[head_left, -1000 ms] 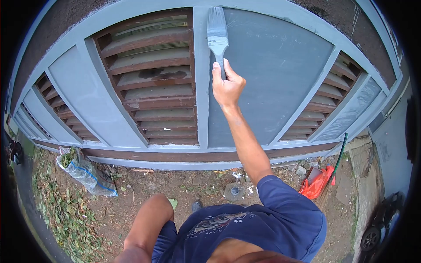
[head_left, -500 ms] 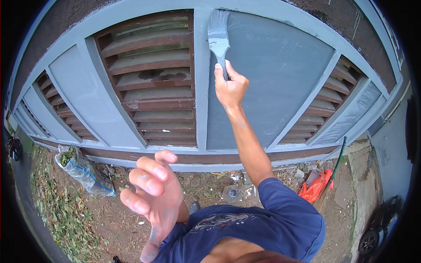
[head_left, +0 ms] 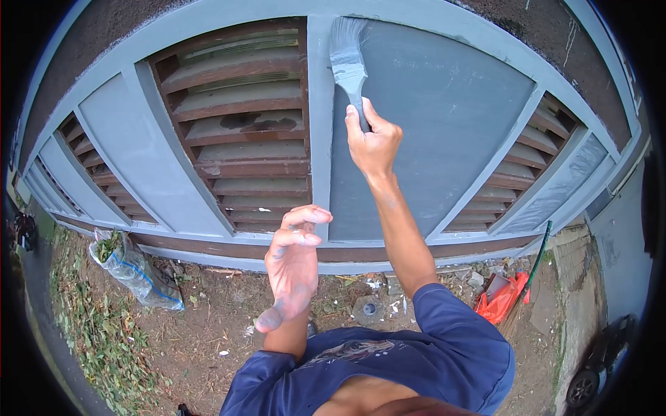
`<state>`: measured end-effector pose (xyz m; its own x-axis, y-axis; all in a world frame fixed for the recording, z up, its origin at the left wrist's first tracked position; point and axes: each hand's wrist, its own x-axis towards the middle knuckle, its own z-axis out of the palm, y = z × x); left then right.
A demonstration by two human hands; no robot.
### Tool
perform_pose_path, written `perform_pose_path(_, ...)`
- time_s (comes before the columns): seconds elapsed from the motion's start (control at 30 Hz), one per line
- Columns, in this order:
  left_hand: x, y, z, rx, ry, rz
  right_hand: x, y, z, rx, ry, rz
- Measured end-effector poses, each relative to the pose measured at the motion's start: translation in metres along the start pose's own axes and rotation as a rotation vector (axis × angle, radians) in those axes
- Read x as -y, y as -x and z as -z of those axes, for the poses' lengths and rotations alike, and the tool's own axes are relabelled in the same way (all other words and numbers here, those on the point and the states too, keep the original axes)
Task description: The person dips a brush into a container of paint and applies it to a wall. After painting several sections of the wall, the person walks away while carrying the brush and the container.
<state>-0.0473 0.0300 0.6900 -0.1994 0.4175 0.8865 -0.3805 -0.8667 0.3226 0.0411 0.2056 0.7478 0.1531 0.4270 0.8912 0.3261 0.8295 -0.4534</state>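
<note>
My right hand (head_left: 373, 142) is closed round the handle of a wide paintbrush (head_left: 349, 66), bristles pointing up. The grey-coated bristles touch the upper left corner of a dark blue-grey panel (head_left: 430, 132), beside the lighter upright frame strip (head_left: 320, 125). Lower and to the left, my left hand (head_left: 293, 267) is raised in front of the wall's bottom edge, fingers apart and half curled, with nothing in it. Grey paint marks its thumb and fingertips.
Brown louvred vents (head_left: 243, 132) flank the panel on the left, with another (head_left: 531, 156) at the right. On the ground lie a clear sack of leaves (head_left: 139, 274) and an orange-red bag (head_left: 501, 301) beside a green pole (head_left: 540, 253). A dark car (head_left: 596, 367) stands lower right.
My left hand has moved right and away from the camera, its fingers turning toward the right. My right hand and the brush have shifted slightly right and down in view.
</note>
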Motion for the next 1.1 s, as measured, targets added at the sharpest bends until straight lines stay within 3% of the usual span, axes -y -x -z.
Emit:
perform_pose_path(0.23, 0.003, 0.003, 0.008, -0.103, -0.04, -0.02, -0.004, -0.01, 0.011, -0.013, 0.145, 0.156)
perform_pose_path(0.4, 0.0, 0.005, 0.01, -0.035, -0.039, 0.006, 0.0, -0.021, 0.056, -0.02, 0.262, -0.072)
perform_pose_path(0.63, 0.001, 0.01, 0.008, -0.028, -0.023, 0.036, -0.049, -0.046, 0.165, -0.274, 0.651, -0.114)
perform_pose_path(0.7, 0.002, 0.012, 0.006, -0.024, -0.023, 0.049, -0.07, -0.048, 0.185, -0.475, 0.951, 0.116)
perform_pose_path(0.73, 0.002, 0.012, 0.005, -0.021, -0.024, 0.06, -0.072, -0.047, 0.187, -0.481, 0.954, 0.116)
perform_pose_path(0.83, 0.005, 0.014, 0.003, -0.009, -0.028, 0.071, -0.047, -0.038, 0.149, -0.267, 0.907, -0.042)
perform_pose_path(0.9, 0.004, 0.017, 0.0, -0.02, -0.054, 0.071, -0.028, -0.023, 0.107, -0.118, 0.889, 0.075)
perform_pose_path(1.1, -0.012, 0.027, 0.003, -0.047, -0.121, 0.072, 0.036, -0.003, 0.027, 0.226, 0.542, 0.129)
